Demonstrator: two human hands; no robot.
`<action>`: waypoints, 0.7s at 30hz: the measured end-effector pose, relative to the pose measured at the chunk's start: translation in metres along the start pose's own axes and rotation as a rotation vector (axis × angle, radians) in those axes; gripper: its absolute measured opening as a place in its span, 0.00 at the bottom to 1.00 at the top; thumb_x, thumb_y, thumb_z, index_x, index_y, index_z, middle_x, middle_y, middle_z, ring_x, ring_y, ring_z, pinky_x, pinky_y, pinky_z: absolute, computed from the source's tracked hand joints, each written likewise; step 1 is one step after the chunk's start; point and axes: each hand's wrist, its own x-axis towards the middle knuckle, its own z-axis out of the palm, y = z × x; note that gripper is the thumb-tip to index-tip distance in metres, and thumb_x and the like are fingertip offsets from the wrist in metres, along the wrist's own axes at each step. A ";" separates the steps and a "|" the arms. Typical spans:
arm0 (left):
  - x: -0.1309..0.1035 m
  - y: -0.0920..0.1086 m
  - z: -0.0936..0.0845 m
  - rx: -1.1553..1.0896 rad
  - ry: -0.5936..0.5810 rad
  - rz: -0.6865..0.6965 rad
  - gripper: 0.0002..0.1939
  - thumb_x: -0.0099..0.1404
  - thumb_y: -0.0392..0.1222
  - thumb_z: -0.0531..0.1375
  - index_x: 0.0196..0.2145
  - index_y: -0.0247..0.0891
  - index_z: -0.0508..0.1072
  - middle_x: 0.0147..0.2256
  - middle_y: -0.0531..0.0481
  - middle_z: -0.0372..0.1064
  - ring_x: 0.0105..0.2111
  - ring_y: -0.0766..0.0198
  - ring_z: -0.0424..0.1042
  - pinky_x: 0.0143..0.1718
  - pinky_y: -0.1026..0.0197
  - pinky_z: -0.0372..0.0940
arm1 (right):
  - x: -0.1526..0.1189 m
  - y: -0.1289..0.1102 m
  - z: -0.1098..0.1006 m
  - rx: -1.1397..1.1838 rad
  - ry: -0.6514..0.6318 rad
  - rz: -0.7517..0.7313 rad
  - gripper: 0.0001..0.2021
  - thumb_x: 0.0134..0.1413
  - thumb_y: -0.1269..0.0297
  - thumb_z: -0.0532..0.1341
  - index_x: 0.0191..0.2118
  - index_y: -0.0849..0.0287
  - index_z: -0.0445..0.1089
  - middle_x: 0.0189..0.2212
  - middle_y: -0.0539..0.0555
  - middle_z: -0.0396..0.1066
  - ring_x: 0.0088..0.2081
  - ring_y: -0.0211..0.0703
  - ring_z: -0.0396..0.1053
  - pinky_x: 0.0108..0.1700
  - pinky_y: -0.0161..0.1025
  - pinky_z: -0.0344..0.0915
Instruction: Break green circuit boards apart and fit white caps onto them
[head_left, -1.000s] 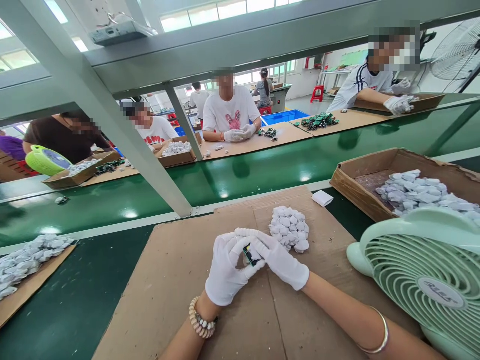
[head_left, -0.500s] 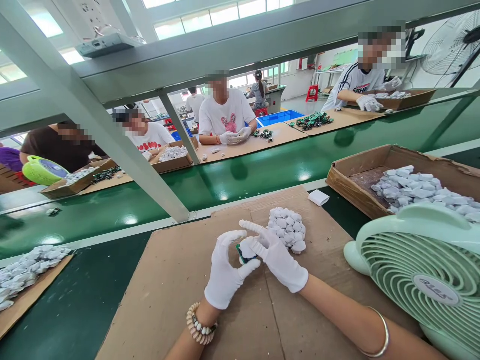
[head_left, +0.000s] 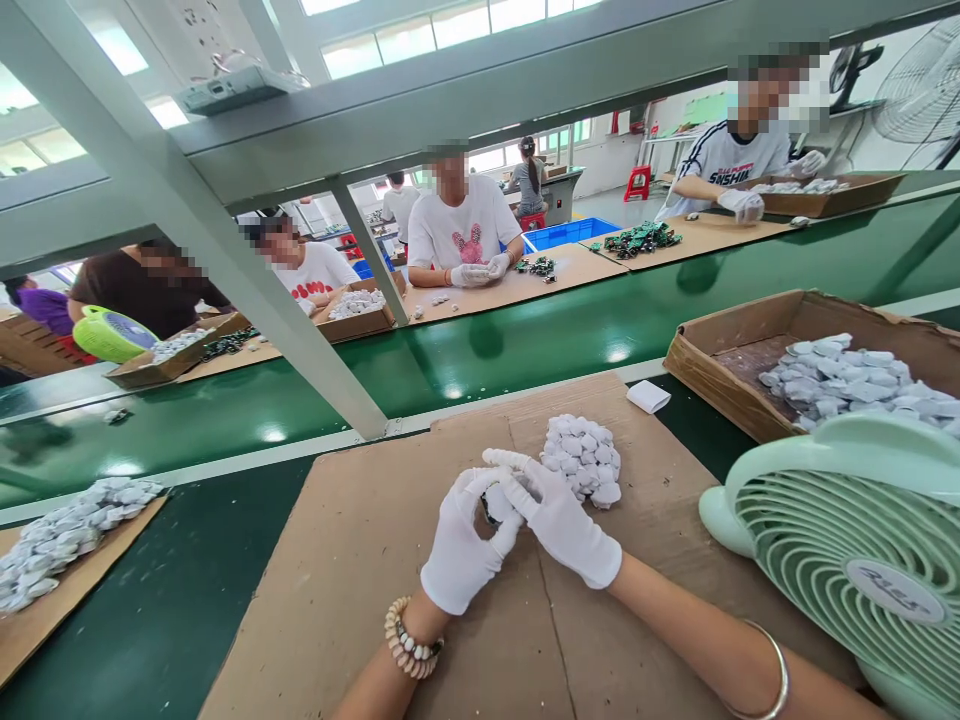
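Observation:
Both my hands wear white gloves and meet above a brown cardboard sheet [head_left: 330, 600]. Between them is a small white plastic piece [head_left: 497, 503] with a dark edge, largely covered by fingers. My left hand [head_left: 466, 545] curls around its left side, thumb below and fingers above. From the right, my right hand [head_left: 561, 522] has its fingers closed over the top of the same piece. Just beyond my right hand, a pile of similar white pieces [head_left: 581, 455] lies on the cardboard.
A pale green fan [head_left: 832, 540] stands at the right, before a cardboard box [head_left: 697, 370] of white pieces. More white pieces [head_left: 67, 540] lie at left. Beyond a green conveyor belt [head_left: 517, 345], co-workers sit with green circuit boards [head_left: 645, 238]. A slanted metal post [head_left: 277, 290] crosses the view.
My fingers have closed further around the piece, and its green circuit board edge no longer shows plainly. The whole view has shifted slightly.

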 end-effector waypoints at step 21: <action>-0.008 -0.008 0.001 0.279 0.099 0.085 0.19 0.54 0.46 0.62 0.43 0.39 0.66 0.35 0.48 0.69 0.35 0.58 0.69 0.36 0.56 0.64 | -0.001 -0.005 0.002 0.146 -0.072 0.120 0.24 0.53 0.55 0.58 0.55 0.56 0.61 0.40 0.54 0.73 0.44 0.45 0.68 0.50 0.47 0.63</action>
